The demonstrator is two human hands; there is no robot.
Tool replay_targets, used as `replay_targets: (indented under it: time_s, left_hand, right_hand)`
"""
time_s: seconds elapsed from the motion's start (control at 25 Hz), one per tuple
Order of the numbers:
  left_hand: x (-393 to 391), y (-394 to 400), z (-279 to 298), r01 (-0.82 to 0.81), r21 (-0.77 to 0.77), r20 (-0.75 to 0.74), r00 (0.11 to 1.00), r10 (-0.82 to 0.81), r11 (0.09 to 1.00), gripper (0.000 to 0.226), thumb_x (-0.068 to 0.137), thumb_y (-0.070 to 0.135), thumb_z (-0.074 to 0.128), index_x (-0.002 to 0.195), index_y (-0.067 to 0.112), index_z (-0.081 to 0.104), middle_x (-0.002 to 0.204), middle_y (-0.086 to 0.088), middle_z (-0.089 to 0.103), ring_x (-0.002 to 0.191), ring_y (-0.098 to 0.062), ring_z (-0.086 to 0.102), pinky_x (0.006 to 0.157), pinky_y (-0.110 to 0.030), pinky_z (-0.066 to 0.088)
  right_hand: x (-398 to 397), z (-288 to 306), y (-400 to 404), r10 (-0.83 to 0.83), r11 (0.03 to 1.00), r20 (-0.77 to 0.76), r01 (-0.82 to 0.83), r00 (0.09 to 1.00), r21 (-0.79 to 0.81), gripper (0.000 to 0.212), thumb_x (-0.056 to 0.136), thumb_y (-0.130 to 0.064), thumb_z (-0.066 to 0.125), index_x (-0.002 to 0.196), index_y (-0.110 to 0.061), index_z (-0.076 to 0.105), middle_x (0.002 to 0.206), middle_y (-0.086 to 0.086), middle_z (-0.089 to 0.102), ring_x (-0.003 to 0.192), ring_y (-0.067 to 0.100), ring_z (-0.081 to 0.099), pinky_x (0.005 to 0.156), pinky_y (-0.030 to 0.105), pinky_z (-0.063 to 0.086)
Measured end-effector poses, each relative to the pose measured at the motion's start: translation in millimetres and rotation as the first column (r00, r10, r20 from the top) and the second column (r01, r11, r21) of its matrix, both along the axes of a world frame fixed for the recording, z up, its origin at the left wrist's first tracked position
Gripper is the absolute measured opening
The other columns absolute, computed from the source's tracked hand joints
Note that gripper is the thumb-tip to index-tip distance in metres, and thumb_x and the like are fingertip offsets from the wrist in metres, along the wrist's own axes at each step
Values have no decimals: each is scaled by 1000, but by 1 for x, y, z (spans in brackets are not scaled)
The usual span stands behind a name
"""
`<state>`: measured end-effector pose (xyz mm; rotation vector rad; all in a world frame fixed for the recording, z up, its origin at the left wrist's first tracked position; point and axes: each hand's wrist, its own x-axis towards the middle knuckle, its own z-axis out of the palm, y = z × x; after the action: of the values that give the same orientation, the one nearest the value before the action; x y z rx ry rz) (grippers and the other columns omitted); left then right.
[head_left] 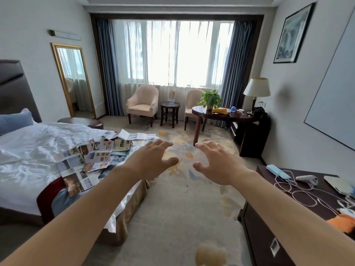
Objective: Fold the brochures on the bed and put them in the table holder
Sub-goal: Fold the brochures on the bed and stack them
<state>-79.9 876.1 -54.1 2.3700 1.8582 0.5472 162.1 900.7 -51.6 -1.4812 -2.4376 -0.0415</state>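
Observation:
Several unfolded brochures (90, 160) lie scattered over the foot corner of the bed (38, 150), some overlapping, more of them farther back (132, 136). My left hand (151, 162) hovers just right of the bed's corner with spread fingers and holds nothing. My right hand (215, 162) is stretched out beside it over the carpet, fingers spread and empty. A clear holder (171, 96) with something yellowish in it stands on the small round side table (170, 105) between two armchairs near the window.
A dark dresser (288, 217) with a power bank, cables and a controller stands at the right. A desk (221, 114) with a plant and lamp is farther back right. Patterned carpet (182, 198) runs between bed and dresser toward the armchairs (143, 104).

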Motion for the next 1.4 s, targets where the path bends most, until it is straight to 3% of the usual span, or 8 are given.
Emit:
replay_targets:
  time_s: [0.52, 1.0, 1.2, 1.4]
  left_hand:
    - [-33, 306, -11, -115, 2, 24, 993, 115, 993, 70, 91, 65, 48, 149, 29, 34, 155, 6, 37, 141, -16, 33, 111, -40, 33]
    - [-137, 606, -19, -190, -4, 43, 981, 190, 982, 69, 91, 64, 49, 149, 30, 34, 156, 7, 36, 141, -15, 34, 107, -37, 33]
    - [-203, 701, -35, -317, -8, 27, 948, 317, 948, 70, 90, 64, 49, 149, 28, 36, 155, 5, 38, 140, -16, 35, 108, -37, 32]
    - [-272, 761, -54, -554, -70, 37, 829, 558, 829, 67, 91, 60, 51, 148, 28, 39, 152, 4, 40, 138, -19, 37, 109, -43, 36]
  right_hand:
    - [-40, -9, 340, 141, 990, 14, -141, 990, 5, 72, 90, -66, 47, 151, -34, 26, 155, -5, 36, 139, 21, 38, 107, 45, 37]
    - [-161, -14, 655, 245, 969, 27, -245, 969, 21, 72, 90, -66, 47, 151, -33, 28, 154, -5, 36, 137, 21, 40, 104, 41, 38]
    - [-238, -34, 781, 384, 922, 45, -386, 922, 32, 71, 90, -66, 48, 151, -33, 29, 153, -5, 37, 135, 21, 41, 102, 41, 39]
    - [-342, -56, 883, 583, 811, 86, -586, 808, 4, 69, 89, -67, 48, 148, -36, 32, 150, -5, 41, 132, 20, 44, 98, 39, 40]
